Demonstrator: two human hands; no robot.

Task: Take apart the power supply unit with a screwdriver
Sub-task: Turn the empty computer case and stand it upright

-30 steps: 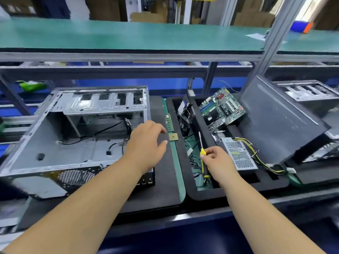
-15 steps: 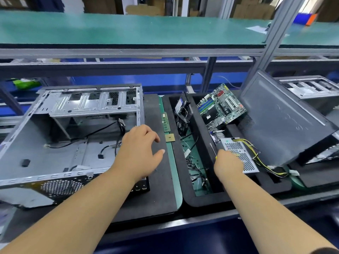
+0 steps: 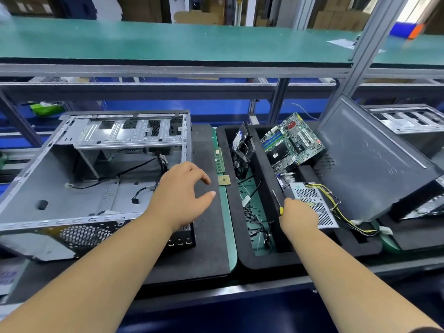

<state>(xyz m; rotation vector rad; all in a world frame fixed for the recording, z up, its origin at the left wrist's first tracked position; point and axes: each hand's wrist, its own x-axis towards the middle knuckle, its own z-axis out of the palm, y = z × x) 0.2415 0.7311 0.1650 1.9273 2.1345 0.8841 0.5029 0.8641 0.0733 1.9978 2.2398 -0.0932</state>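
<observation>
at centre right the screwdriver is gripped by the right hand over the psu, while the left hand is held open, fingers loosely spread, at centre.

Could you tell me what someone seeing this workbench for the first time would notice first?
Probably the big open computer case lying on the left mat, stripped to bare metal and a few loose cables. In the black foam tray to its right, the right hand grips a yellow-handled screwdriver beside the perforated power supply unit, with a green motherboard propped behind.
</observation>
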